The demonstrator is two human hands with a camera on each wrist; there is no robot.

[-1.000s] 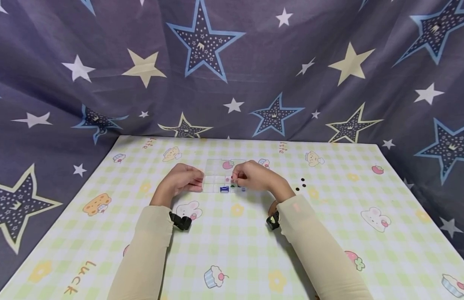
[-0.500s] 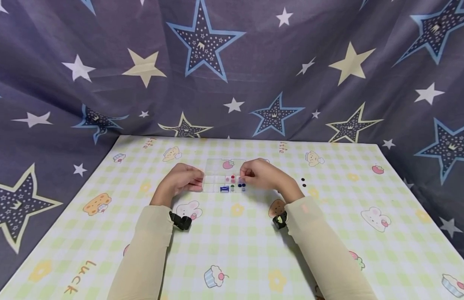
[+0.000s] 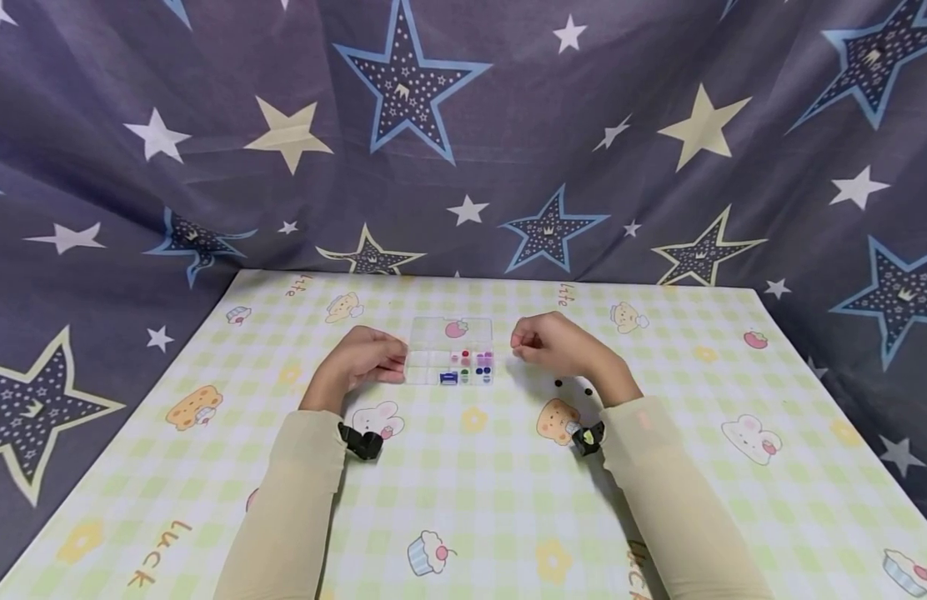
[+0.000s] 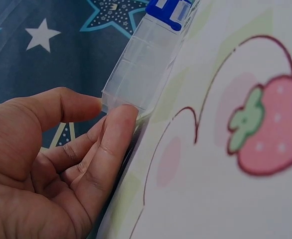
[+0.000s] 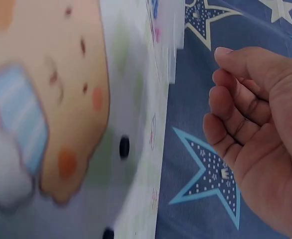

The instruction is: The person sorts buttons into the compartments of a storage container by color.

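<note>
A clear plastic compartment box (image 3: 428,367) lies with its transparent lid (image 3: 433,332) folded back. My left hand (image 3: 368,357) pinches its left end; in the left wrist view the thumb (image 4: 81,107) and fingers press against the corner. Small round pieces in pink, red, purple, green and dark blue (image 3: 483,371) fill its right compartments. A blue latch (image 3: 448,378) sits on the front edge. My right hand (image 3: 557,343) hovers right of the box, fingers loosely curled with nothing visible between them. Small black discs (image 3: 558,383) lie on the table below it.
A table covered with a green checked cloth (image 3: 463,467) printed with cartoon figures bears everything. Another black disc (image 3: 588,392) lies by the right wrist. Behind the table hangs a dark star-patterned curtain (image 3: 463,175).
My right hand has moved right from over the box, uncovering the coloured pieces in its right compartments. Black discs near the right wrist now show, while those farther right are covered. My left hand stays put.
</note>
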